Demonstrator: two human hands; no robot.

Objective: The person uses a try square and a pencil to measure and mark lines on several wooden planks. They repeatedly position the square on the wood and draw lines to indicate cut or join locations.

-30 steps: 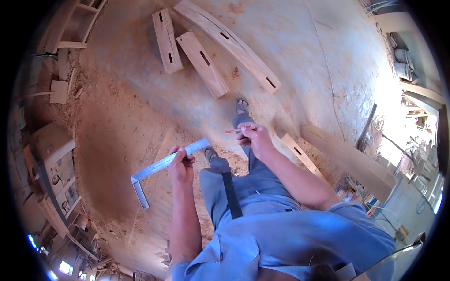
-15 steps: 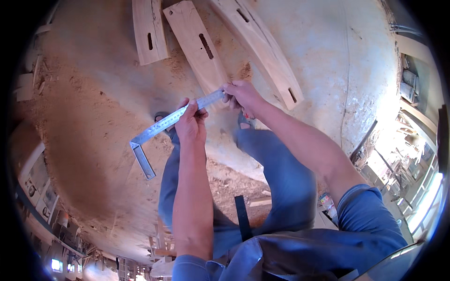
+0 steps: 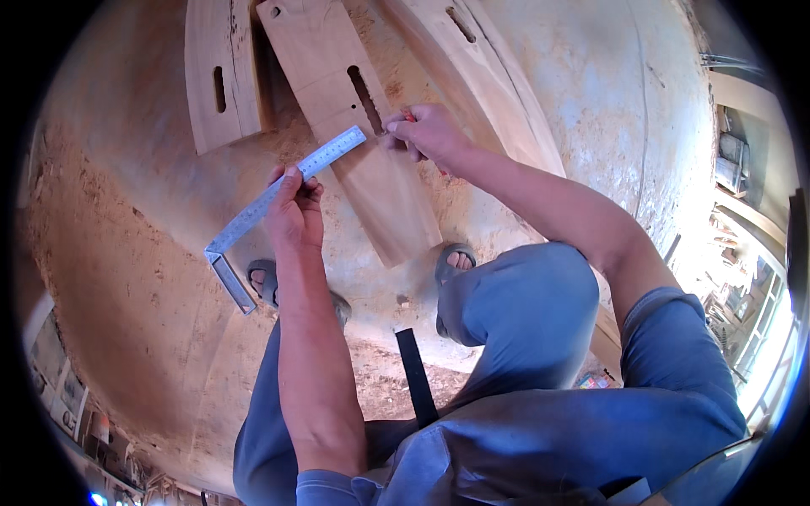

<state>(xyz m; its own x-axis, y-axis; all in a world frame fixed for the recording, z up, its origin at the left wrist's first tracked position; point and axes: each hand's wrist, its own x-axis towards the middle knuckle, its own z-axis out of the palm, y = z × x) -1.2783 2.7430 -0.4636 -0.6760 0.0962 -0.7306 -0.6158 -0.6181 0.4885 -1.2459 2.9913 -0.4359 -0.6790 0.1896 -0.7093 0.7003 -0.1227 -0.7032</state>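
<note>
My left hand (image 3: 293, 209) grips a metal try square (image 3: 268, 198) by the middle of its ruled blade, which points up-right toward a wooden plank (image 3: 371, 173) with a slot cut in it. The square's stock hangs at the lower left. My right hand (image 3: 426, 132) rests on that plank beside the slot, fingers pinched on a small red pencil-like thing that is mostly hidden. The blade's tip lies just left of the right hand.
A second slotted plank (image 3: 221, 76) lies to the left and a long slotted beam (image 3: 485, 80) to the right, on a sawdust-covered floor (image 3: 126, 278). My sandalled feet (image 3: 456, 261) stand just below the plank. Stacked timber (image 3: 747, 219) lies at the right edge.
I have bent lower over the planks. Both hands moved up onto the middle plank, the right hand now beside its slot, and the square's blade reaches the plank's edge.
</note>
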